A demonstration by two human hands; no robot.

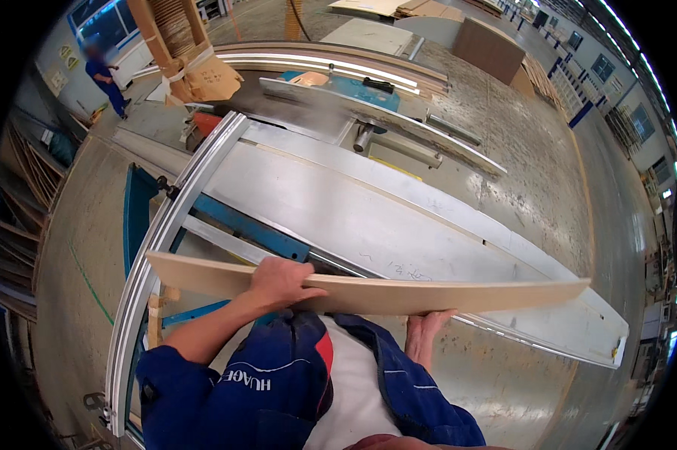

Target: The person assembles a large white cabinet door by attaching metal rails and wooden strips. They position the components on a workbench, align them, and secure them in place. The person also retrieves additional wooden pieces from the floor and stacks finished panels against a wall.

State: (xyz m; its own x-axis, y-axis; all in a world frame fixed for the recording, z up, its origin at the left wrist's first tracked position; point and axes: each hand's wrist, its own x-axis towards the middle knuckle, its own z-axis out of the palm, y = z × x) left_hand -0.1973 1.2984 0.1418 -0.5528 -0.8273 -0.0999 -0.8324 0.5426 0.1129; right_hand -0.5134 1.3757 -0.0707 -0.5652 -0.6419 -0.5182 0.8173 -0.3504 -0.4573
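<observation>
A long plywood strip (376,294) stretches crosswise in front of my body, its layered edge turned up. My left hand (280,283) wraps over the strip left of its middle, fingers on the far side and thumb on the near face. Lower on the right, my right hand (428,330) grips the strip's bottom edge; part of its fingers is hidden behind the wood. Beyond the strip lies the metal sliding table (338,210) of a panel saw. The strip's left end overlaps the saw's aluminium fence rail (175,202) in the picture.
A long metal guide (398,120) crosses the machine's far side. Teal frame bars (248,227) run beneath the rail. Stacked boards (31,172) line the left wall. A brown panel (488,51) stands far right. Another person in blue (107,81) stands at the far left.
</observation>
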